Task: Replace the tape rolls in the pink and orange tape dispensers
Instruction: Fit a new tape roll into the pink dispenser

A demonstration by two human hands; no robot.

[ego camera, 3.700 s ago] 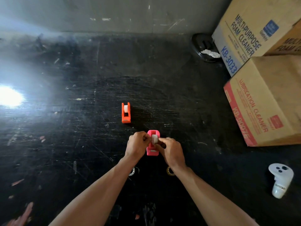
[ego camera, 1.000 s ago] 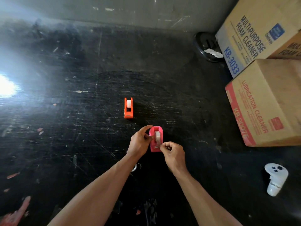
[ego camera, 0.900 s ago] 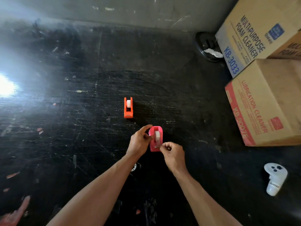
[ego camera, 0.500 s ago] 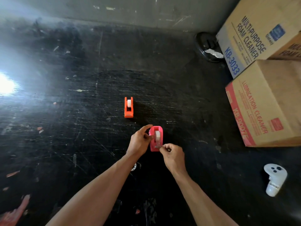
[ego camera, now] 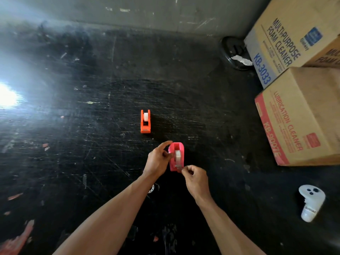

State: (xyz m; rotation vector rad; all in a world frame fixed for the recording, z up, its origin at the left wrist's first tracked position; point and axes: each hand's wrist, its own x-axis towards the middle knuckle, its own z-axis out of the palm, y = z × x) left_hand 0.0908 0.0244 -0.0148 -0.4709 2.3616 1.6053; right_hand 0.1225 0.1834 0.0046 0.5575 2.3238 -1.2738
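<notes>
The pink tape dispenser [ego camera: 177,156] stands on the black scratched floor with a clear tape roll [ego camera: 177,155] seated in it. My left hand [ego camera: 157,159] grips the dispenser's left side. My right hand [ego camera: 196,179] pinches the tape's free end at the dispenser's near cutter end. The orange tape dispenser [ego camera: 145,121], with a white roll in it, stands alone farther away and to the left. An empty tape core [ego camera: 152,188] peeks out under my left forearm.
Two cardboard boxes stand at the right, a lubrication cleaner box [ego camera: 301,116] and a foam cleaner box [ego camera: 288,35] behind it. A white controller [ego camera: 311,202] lies at the near right. A dark round object [ego camera: 234,52] sits by the far wall.
Over the last second my hands have hardly moved. Since 3.7 s ago the roll has gone down into the pink dispenser, and my right hand has moved to its near end.
</notes>
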